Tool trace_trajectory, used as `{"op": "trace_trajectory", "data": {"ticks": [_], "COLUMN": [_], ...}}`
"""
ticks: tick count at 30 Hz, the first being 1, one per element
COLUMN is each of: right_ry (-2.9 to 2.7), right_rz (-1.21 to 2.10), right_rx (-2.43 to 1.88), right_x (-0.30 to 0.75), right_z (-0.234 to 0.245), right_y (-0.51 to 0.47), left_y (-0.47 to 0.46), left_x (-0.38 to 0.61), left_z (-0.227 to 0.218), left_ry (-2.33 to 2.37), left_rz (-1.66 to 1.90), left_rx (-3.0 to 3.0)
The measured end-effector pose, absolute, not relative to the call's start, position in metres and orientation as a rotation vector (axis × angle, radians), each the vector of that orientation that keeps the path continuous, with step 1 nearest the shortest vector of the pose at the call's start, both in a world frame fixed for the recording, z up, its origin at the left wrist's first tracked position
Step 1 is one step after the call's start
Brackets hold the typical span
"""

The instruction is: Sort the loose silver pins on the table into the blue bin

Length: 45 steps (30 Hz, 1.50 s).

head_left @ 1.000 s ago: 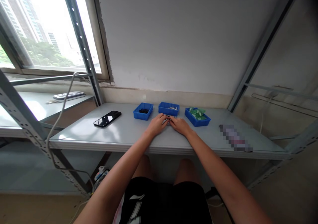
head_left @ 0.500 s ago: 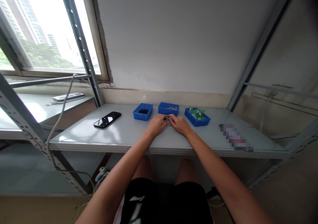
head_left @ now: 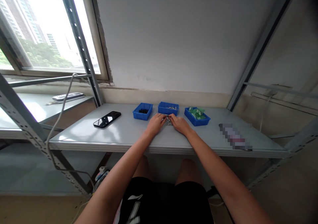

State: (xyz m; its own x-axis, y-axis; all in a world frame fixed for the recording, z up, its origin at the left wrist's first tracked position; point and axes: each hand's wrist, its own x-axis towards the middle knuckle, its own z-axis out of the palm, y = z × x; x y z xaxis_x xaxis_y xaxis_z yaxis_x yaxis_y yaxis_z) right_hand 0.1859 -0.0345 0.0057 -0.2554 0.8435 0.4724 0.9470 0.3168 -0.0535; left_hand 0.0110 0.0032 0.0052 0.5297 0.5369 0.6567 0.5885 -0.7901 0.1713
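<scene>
My left hand (head_left: 156,124) and my right hand (head_left: 181,124) rest close together near the middle of the table, fingertips curled inward. Between them lie several thin, shiny metal pieces (head_left: 169,122), too small to name. The fingers of both hands are closed on some of these pieces at the far side. Just behind my fingers stands a blue bin (head_left: 168,112) with similar silvery pieces inside. To the left is a blue bin (head_left: 142,116) holding small dark parts. On the right, another blue bin (head_left: 198,122) contains green-and-clear packets (head_left: 197,113).
A black phone (head_left: 107,119) lies on the left of the grey table (head_left: 131,134). At the right lies a blurred-out flat item (head_left: 235,137). Metal shelf posts (head_left: 83,45) frame both sides, and a cable (head_left: 59,116) hangs at the left.
Both hands stay in nearly the same place, with slight finger movement. A little more of the metal pieces shows between them. The bins have not moved.
</scene>
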Motion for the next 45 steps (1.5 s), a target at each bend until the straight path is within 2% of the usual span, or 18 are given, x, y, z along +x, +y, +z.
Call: {"op": "trace_trajectory", "data": {"ticks": [8, 22, 31, 38, 45], "right_ry": [-2.138, -2.210, -2.097, -1.916, -1.906], "right_rz": [-0.326, -0.327, -0.343, -0.304, -0.167], "right_rx": [-1.575, -1.287, -1.362, -1.492, -1.424], "right_x": [0.188, 0.186, 0.191, 0.205, 0.212], "right_z": [0.006, 0.008, 0.005, 0.013, 0.008], "right_y": [-0.035, -0.037, -0.027, 0.016, 0.018], "left_y": [0.006, 0.007, 0.006, 0.002, 0.001], "left_x": [0.009, 0.006, 0.004, 0.003, -0.001], "left_z": [0.003, 0.002, -0.001, -0.003, 0.000], "left_ry": [-1.070, -1.103, -1.298, -1.334, -1.353], "left_rz": [-1.117, -1.057, -1.173, -1.034, -0.869], "left_rx": [-2.615, -2.666, -2.605, -2.700, -2.752]}}
